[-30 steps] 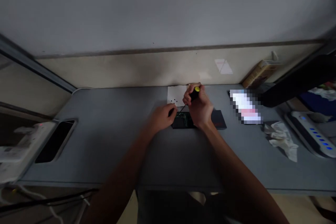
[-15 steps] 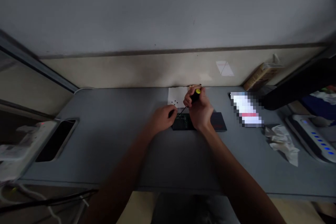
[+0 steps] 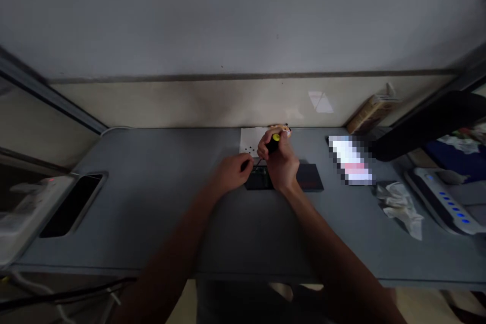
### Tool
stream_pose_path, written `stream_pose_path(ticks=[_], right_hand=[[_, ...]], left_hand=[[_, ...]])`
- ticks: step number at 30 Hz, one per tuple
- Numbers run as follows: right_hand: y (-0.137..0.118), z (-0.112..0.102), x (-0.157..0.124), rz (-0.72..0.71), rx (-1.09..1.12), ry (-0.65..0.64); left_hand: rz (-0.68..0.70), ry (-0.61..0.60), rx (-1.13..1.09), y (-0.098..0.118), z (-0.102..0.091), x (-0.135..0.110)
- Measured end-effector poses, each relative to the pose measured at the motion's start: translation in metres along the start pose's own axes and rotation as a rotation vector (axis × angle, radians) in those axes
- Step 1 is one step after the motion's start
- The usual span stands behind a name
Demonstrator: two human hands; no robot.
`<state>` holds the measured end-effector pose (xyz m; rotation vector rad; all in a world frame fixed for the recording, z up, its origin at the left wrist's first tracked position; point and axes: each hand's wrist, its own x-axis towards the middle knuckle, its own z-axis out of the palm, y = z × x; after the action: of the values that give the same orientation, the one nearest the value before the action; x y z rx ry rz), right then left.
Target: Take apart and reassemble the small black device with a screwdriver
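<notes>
Dim light falls across a grey tabletop (image 3: 163, 202) below a pale wall (image 3: 170, 104); the opened dark device (image 3: 258, 183) lies flat near the middle, beneath the hands. Fingers of the right hand (image 3: 284, 164) wrap a screwdriver (image 3: 273, 144), its thin shaft slanting down to the left. Fingers of the left hand (image 3: 230, 172) curl at the device's left end; I cannot tell whether they pinch anything. Bracing that end, squaring the shaft and turning gently should prevent slips. Specks on the white paper (image 3: 248, 136) just beyond, perhaps screws, deserve clearance.
</notes>
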<state>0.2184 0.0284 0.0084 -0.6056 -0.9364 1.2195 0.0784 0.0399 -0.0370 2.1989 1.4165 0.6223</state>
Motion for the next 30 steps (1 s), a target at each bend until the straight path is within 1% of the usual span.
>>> stream_pose_path(ticks=[5, 10, 15, 21, 26, 30], right_hand=[[-0.0001, 0.0007, -0.0015, -0.037, -0.002, 0.004], [0.0021, 0.0018, -0.0024, -0.03, 0.033, -0.024], [-0.0002, -0.0005, -0.0003, -0.042, 0.028, 0.009], [-0.0002, -0.0004, -0.0013, -0.019, 0.052, -0.042], [-0.0004, 0.0002, -0.0007, -0.033, 0.0, 0.003], [0.0005, -0.0004, -0.0003, -0.033, 0.04, -0.033]], left_hand=[[-0.003, -0.02, 0.011, -0.0005, 0.0002, 0.0016], [-0.011, -0.031, 0.021, -0.0002, -0.001, 0.0016], [-0.013, -0.031, 0.021, 0.0, -0.0021, 0.0006], [-0.007, -0.028, 0.009, 0.0001, -0.002, 0.0005], [0.0, -0.04, 0.03, 0.0013, -0.0038, 0.0008], [0.004, -0.04, 0.052, 0.0019, -0.0039, 0.0011]])
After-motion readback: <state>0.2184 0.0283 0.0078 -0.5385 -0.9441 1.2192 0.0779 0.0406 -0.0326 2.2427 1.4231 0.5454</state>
